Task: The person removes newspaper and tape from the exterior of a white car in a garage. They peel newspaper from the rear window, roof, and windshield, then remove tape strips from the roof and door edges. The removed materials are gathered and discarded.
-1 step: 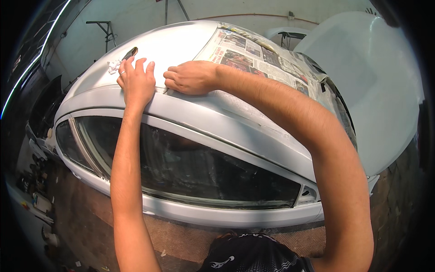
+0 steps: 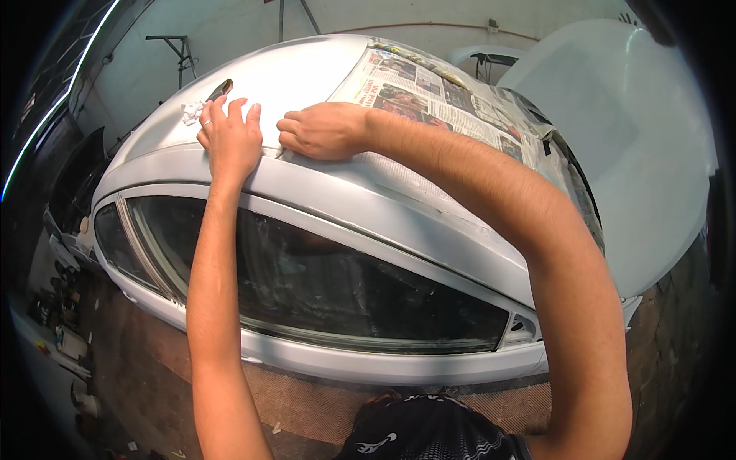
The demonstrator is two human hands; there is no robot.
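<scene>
A light silver-white car stands in front of me, and both my arms reach over its side window [image 2: 337, 284] to the roof [image 2: 284, 69]. My left hand [image 2: 232, 146] rests at the roof's near edge with fingers apart and slightly bent, a ring on one finger. Just right of it, my right hand [image 2: 326, 132] is closed, knuckles up, low over the same edge. Whatever its fingers pinch is hidden beneath them. Newspaper sheets [image 2: 418, 88] cover the windscreen area beyond my right wrist. Crumpled white paper [image 2: 193, 113] and a small dark object [image 2: 222, 90] lie past my left fingertips.
A large pale panel [image 2: 613, 138], seemingly the raised bonnet, stands at the right. Metal stands [image 2: 181, 57] are by the far wall. Dark car parts [image 2: 77, 184] and assorted clutter [image 2: 69, 341] sit along the left. Brown matting [image 2: 307, 402] lies on the floor beside the car.
</scene>
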